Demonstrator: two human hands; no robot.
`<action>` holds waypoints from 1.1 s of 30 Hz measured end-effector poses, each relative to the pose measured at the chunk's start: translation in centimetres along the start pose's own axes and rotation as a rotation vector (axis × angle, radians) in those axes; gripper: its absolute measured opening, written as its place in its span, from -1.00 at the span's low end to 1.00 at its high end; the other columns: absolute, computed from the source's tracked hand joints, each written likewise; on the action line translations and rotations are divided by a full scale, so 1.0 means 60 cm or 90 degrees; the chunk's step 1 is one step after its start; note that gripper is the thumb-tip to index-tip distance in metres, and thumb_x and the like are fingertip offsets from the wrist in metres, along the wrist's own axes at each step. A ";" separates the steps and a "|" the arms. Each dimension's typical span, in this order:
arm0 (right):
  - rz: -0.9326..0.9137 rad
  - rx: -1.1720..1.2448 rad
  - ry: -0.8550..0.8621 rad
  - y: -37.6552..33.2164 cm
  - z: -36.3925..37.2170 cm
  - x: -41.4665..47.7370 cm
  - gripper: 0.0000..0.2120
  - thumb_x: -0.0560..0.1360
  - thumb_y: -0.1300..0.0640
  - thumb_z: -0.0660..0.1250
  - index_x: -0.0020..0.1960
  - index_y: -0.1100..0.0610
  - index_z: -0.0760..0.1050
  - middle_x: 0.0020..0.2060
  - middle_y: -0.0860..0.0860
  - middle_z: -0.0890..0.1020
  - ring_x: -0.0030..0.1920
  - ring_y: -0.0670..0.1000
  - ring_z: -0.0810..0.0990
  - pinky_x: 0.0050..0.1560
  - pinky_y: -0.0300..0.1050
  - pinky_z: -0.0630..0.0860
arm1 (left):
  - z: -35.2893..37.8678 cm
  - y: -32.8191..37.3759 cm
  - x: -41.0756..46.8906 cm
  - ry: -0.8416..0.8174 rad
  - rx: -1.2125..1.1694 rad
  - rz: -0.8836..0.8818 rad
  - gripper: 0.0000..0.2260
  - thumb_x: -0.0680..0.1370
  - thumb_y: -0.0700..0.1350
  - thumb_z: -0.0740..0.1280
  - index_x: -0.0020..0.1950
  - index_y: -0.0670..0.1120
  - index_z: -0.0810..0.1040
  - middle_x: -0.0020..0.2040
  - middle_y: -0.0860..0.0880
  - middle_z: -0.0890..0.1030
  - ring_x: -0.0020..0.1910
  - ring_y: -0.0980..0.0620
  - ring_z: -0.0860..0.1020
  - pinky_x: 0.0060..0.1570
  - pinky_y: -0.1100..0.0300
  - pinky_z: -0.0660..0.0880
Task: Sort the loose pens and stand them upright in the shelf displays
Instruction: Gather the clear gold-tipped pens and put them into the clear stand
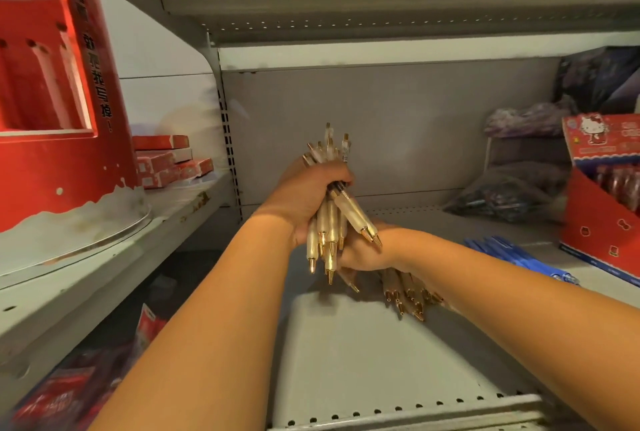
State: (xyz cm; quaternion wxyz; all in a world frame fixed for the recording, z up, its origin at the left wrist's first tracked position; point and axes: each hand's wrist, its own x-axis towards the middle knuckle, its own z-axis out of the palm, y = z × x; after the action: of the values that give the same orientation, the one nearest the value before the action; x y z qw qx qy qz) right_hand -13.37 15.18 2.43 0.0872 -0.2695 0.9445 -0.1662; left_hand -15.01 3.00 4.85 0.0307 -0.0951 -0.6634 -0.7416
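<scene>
My left hand (308,195) grips a bundle of several cream-and-gold pens (329,226), held upright above the grey shelf (346,354) with their gold tips pointing down. My right hand (363,250) sits just below and behind the bundle, touching the lower pens; its fingers are mostly hidden, so its hold is unclear. More gold pens (408,295) lie loose on the shelf under my right wrist. A red display box (602,208) with a cartoon cat on top stands at the right with red pens in it.
Blue pens (512,254) lie on the shelf beside the red box. Plastic bags of pens (502,195) sit at the back right. On the left shelf stand a tall red display stand (59,91) and stacked red boxes (166,160). Red packets (69,389) lie below.
</scene>
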 end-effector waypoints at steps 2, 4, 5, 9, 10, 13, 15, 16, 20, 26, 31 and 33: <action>0.070 0.124 0.072 0.010 -0.019 -0.017 -0.76 0.58 0.18 0.24 -0.11 0.28 0.62 -0.21 0.10 0.68 -0.33 -0.09 0.56 -0.41 -0.43 0.42 | 0.010 0.005 -0.001 -0.012 -0.036 0.012 -0.89 0.39 -0.24 0.43 -0.15 -0.18 0.53 -0.40 -0.08 0.48 -0.47 -0.01 0.51 -0.39 0.15 0.53; 0.127 0.292 0.163 0.028 -0.033 -0.038 -0.86 0.52 0.27 0.32 -0.21 0.15 0.54 -0.32 0.04 0.62 -0.51 -0.16 0.55 -0.49 -0.39 0.46 | 0.025 0.009 -0.003 -0.026 -0.051 0.018 -0.90 0.41 -0.24 0.42 -0.15 -0.17 0.51 -0.39 -0.09 0.47 -0.49 -0.02 0.51 -0.39 0.13 0.53; 0.128 0.377 0.220 0.041 -0.038 -0.053 -0.86 0.50 0.33 0.34 -0.17 0.12 0.51 -0.29 0.04 0.61 -0.49 -0.16 0.57 -0.46 -0.37 0.50 | 0.033 0.010 -0.005 -0.030 -0.051 0.020 -0.90 0.42 -0.23 0.41 -0.16 -0.17 0.50 -0.39 -0.10 0.47 -0.50 -0.02 0.51 -0.39 0.12 0.53; 0.046 0.657 0.395 0.086 -0.044 -0.137 -0.71 0.46 0.42 0.27 0.17 0.31 0.48 -0.31 0.14 0.60 -0.31 0.05 0.66 -0.09 -0.03 0.65 | 0.080 0.013 -0.022 -0.045 -0.055 0.053 -0.92 0.46 -0.24 0.40 -0.14 -0.14 0.51 -0.40 -0.07 0.50 -0.51 0.00 0.52 -0.35 0.11 0.53; 0.028 0.696 0.422 0.095 -0.044 -0.161 -0.71 0.47 0.41 0.23 0.18 0.33 0.47 -0.36 0.12 0.57 -0.31 0.06 0.66 -0.03 0.07 0.65 | 0.095 0.014 -0.030 -0.060 -0.055 0.061 -0.93 0.47 -0.24 0.39 -0.13 -0.14 0.52 -0.40 -0.05 0.52 -0.50 0.02 0.52 -0.36 0.13 0.53; -0.027 0.779 0.493 0.110 -0.044 -0.234 -0.75 0.47 0.40 0.20 0.09 0.26 0.51 -0.34 0.11 0.54 -0.31 0.11 0.65 -0.25 0.01 0.61 | 0.144 0.019 -0.064 -0.120 -0.096 0.069 -0.93 0.50 -0.24 0.39 -0.13 -0.12 0.52 -0.48 0.00 0.56 -0.50 0.06 0.56 -0.43 0.20 0.55; -0.070 0.815 0.519 0.118 -0.042 -0.285 -0.76 0.41 0.37 0.25 0.04 0.23 0.54 -0.31 0.11 0.54 -0.33 0.13 0.62 -0.34 -0.03 0.58 | 0.178 0.022 -0.088 -0.134 -0.136 0.116 -0.85 0.48 -0.32 0.41 -0.10 -0.13 0.48 -0.50 0.00 0.55 -0.52 0.06 0.56 -0.46 0.21 0.56; -0.085 0.816 0.526 0.124 -0.041 -0.310 -0.74 0.36 0.34 0.27 0.03 0.22 0.56 -0.32 0.10 0.55 -0.34 0.13 0.62 -0.36 -0.04 0.57 | 0.197 0.023 -0.102 -0.147 -0.153 0.135 -0.82 0.46 -0.36 0.41 -0.11 -0.14 0.45 -0.49 -0.02 0.52 -0.53 0.04 0.53 -0.48 0.21 0.55; -0.086 0.756 0.550 0.155 -0.036 -0.415 -0.65 0.29 0.28 0.32 0.08 0.20 0.56 -0.31 0.09 0.60 -0.34 0.12 0.65 -0.37 -0.07 0.57 | 0.287 0.015 -0.161 -0.263 -0.174 0.173 -0.79 0.34 -0.33 0.41 -0.21 -0.09 0.42 -0.42 -0.07 0.39 -0.49 -0.03 0.41 -0.50 0.15 0.44; -0.093 0.716 0.598 0.233 -0.034 -0.585 -0.51 0.28 0.28 0.41 0.19 0.05 0.48 -0.23 0.15 0.63 -0.33 0.15 0.65 -0.41 -0.05 0.57 | 0.450 0.000 -0.238 -0.365 -0.176 0.194 -0.74 0.37 -0.30 0.38 0.01 -0.14 0.47 -0.28 -0.16 0.45 -0.44 -0.07 0.45 -0.41 0.12 0.46; -0.058 0.665 0.614 0.326 -0.051 -0.733 -0.39 0.32 0.28 0.40 0.31 -0.07 0.39 -0.03 0.14 0.67 -0.22 0.24 0.69 -0.37 0.00 0.58 | 0.598 -0.018 -0.282 -0.341 -0.170 0.209 -0.73 0.36 -0.28 0.39 0.02 -0.14 0.48 -0.27 -0.17 0.47 -0.41 -0.08 0.46 -0.35 0.09 0.47; -0.055 0.643 0.620 0.362 -0.058 -0.780 -0.33 0.40 0.34 0.41 0.36 -0.17 0.33 -0.01 0.11 0.68 -0.18 0.26 0.70 -0.36 0.00 0.59 | 0.654 -0.028 -0.296 -0.324 -0.162 0.217 -0.74 0.34 -0.28 0.40 0.00 -0.13 0.49 -0.23 -0.18 0.48 -0.39 -0.09 0.46 -0.32 0.08 0.45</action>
State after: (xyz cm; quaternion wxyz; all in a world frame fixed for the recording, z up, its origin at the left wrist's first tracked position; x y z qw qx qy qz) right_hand 14.63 58.67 1.32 -0.2378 -0.1284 0.6718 -0.6897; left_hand 6.04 40.58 3.99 -0.0246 -0.3902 -0.5263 -0.7550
